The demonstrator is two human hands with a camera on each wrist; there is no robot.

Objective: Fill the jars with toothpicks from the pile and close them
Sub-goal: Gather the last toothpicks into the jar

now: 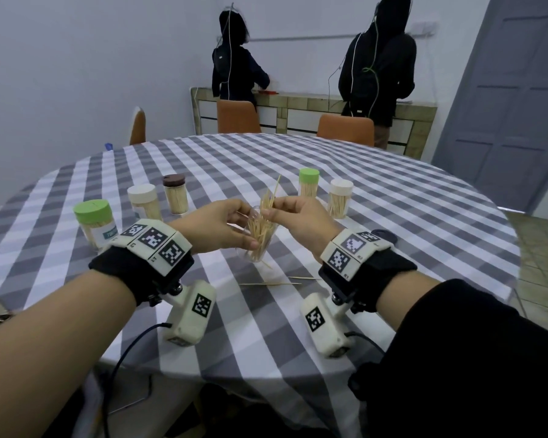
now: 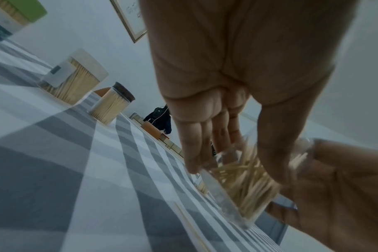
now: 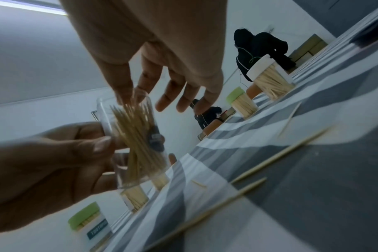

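Observation:
A clear open jar (image 1: 261, 238) partly filled with toothpicks is tilted just above the checked tablecloth. My left hand (image 1: 246, 230) grips it round the side, seen in the left wrist view as the left hand (image 2: 233, 163) wrapped round the jar (image 2: 237, 191). My right hand (image 1: 272, 211) pinches a bundle of toothpicks (image 1: 268, 199) that stick out of the jar's mouth. In the right wrist view the right hand (image 3: 127, 97) pinches with thumb and forefinger above the jar (image 3: 138, 150). Three loose toothpicks (image 1: 269, 283) lie on the cloth just in front of it.
Closed, filled jars stand around: green-lidded (image 1: 94, 222), cream-lidded (image 1: 143, 200) and brown-lidded (image 1: 175, 197) on the left, green-lidded (image 1: 309, 184) and cream-lidded (image 1: 340, 197) on the right. A dark lid (image 1: 385, 235) lies beside my right wrist. Two people stand at the far counter.

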